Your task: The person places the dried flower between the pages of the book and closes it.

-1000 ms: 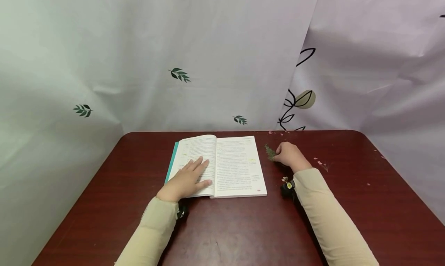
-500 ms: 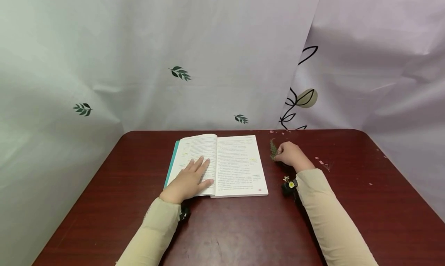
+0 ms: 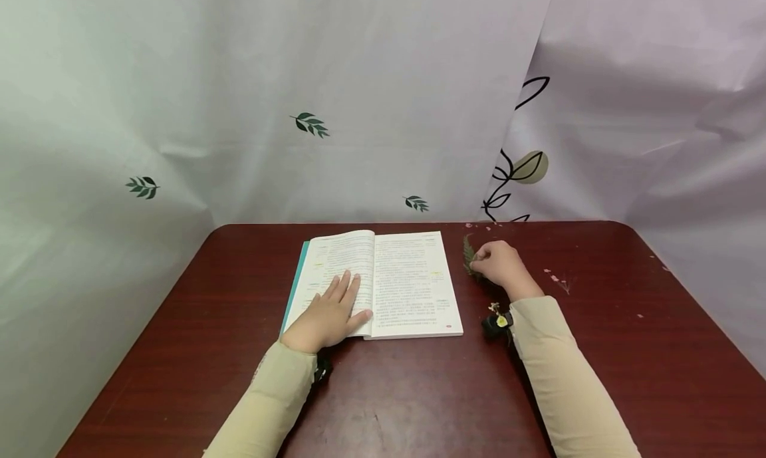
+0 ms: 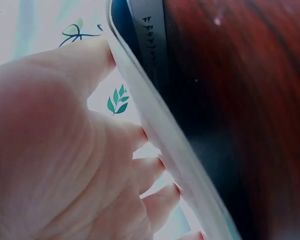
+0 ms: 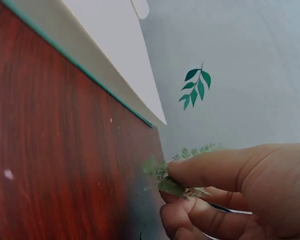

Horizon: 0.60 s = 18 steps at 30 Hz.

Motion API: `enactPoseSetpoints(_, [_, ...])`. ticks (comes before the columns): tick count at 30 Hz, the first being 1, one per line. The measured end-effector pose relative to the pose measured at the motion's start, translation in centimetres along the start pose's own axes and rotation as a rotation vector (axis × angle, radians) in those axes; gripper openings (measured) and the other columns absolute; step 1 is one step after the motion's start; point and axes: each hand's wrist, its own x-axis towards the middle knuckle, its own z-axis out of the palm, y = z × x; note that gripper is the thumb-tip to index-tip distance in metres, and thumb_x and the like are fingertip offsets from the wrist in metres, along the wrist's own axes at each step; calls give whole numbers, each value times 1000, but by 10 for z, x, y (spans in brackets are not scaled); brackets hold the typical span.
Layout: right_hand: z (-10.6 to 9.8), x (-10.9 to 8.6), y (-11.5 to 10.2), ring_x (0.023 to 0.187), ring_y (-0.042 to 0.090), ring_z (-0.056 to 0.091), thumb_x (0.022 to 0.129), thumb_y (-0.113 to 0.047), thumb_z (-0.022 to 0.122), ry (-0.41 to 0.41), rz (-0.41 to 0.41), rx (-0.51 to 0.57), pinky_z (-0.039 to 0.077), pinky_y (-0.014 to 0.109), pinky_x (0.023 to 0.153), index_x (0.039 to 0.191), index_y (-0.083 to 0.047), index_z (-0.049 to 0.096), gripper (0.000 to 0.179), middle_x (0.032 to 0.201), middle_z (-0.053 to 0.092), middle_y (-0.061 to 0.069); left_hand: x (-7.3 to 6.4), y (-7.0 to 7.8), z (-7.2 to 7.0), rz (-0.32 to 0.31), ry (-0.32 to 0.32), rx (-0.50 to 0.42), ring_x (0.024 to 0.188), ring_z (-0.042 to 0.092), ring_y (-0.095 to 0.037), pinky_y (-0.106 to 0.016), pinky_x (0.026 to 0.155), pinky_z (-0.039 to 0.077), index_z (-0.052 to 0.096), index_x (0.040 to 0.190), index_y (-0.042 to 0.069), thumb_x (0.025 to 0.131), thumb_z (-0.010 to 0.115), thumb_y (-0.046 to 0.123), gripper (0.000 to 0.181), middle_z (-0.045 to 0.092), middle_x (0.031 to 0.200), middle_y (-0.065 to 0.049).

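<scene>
An open book (image 3: 413, 292) with printed pages and a teal cover edge lies on the dark red table. My left hand (image 3: 328, 315) rests flat on its left page, fingers extended and thumb near the gutter. Seen from the left wrist, the fingertips (image 4: 162, 200) press on the page from above. To the right of the book, my right hand (image 3: 501, 265) pinches a green fern sprig (image 3: 469, 253) between thumb and fingers. In the right wrist view the sprig (image 5: 171, 186) shows lacy leaflets on both sides of the thumb tip, partly hidden by the fingers.
A small yellow-centred flower (image 3: 501, 321) lies by the right wrist, next to the black wrist camera (image 3: 492, 328). Pink petals and a thin twig (image 3: 562, 284) are scattered to the right. White patterned cloth (image 3: 371, 112) hangs behind the table (image 3: 407, 398).
The fern sprig has turned from leaning left to nearly upright in my right hand. My left hand has shifted slightly right on the page, its fingers somewhat closer together.
</scene>
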Motion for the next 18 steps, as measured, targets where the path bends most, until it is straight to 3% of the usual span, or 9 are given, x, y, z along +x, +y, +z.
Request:
enactPoseSetpoints(8, [5,-5,-8,75,23,64,97,-14,68,1,1,83,49,34,64,100,3,70,17,85,68,13,0,-1,0,-5,-14,-6,154,12,-41,-68,115,22,18,162,2,107,47,46,76,11,168,-21])
enactPoseSetpoints(18, [20,-3,-25,70,19,66,97,-12,69,-16,-70,163,55,34,65,105,2,70,17,84,67,10,1,-2,-1,-8,-17,-20,154,12,-40,-69,114,21,18,162,3,106,47,47,77,11,168,-20])
